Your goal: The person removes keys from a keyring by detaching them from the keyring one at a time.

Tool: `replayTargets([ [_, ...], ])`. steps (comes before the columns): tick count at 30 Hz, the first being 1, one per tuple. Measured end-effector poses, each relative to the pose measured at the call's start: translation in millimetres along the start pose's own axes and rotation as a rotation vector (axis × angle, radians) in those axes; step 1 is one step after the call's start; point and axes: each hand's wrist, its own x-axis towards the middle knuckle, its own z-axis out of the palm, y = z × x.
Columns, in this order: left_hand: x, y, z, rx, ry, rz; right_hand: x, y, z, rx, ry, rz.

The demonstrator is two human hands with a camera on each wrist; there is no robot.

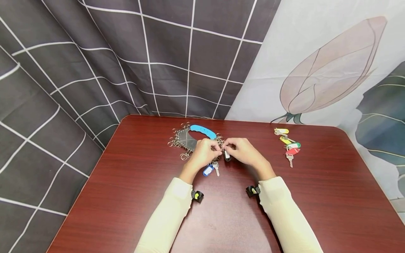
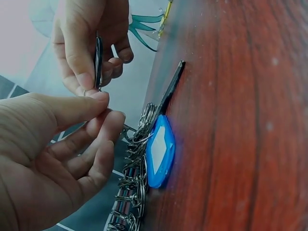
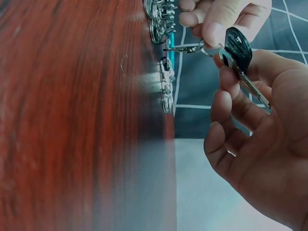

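My left hand (image 1: 204, 151) pinches a small split ring (image 3: 206, 48) between thumb and forefinger, at the near right edge of a flat metal key-holder plate (image 1: 186, 140). Many such rings line that plate, which has a blue handle (image 1: 203, 131). My right hand (image 1: 244, 151) meets the left fingertips and holds a silver key (image 3: 250, 86) with a black key tag (image 3: 239, 48). In the right wrist view, the key and tag hang by the split ring. Below my left hand, a blue key tag (image 1: 208, 170) and another key (image 1: 217, 170) lie on the table, attached at the plate's edge.
Farther right on the reddish-brown table (image 1: 316, 196) lies a row of keys with yellow, green and red tags (image 1: 293, 151). A dark checked curtain (image 1: 167, 45) and a white patterned cloth (image 1: 259, 91) hang behind the table's back edge.
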Motion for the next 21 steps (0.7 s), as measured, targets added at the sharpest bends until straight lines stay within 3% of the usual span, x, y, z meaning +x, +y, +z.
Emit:
replayTargets([
  [6,-0.5,1.1,-0.9,-0.036,0.013,-0.044,0.2,1.5,2.4,-0.014,0.015,-0.008],
  [13,-1.3,-2.9,-3.0,-0.239,-0.083,-0.133,1.1,2.3,4.3,-0.012,0.028,-0.035],
  [21,1.4,-5.3,-5.9,-0.461,-0.086,-0.234,1.8,-1.7,5.4,-0.002,0.023,-0.052],
])
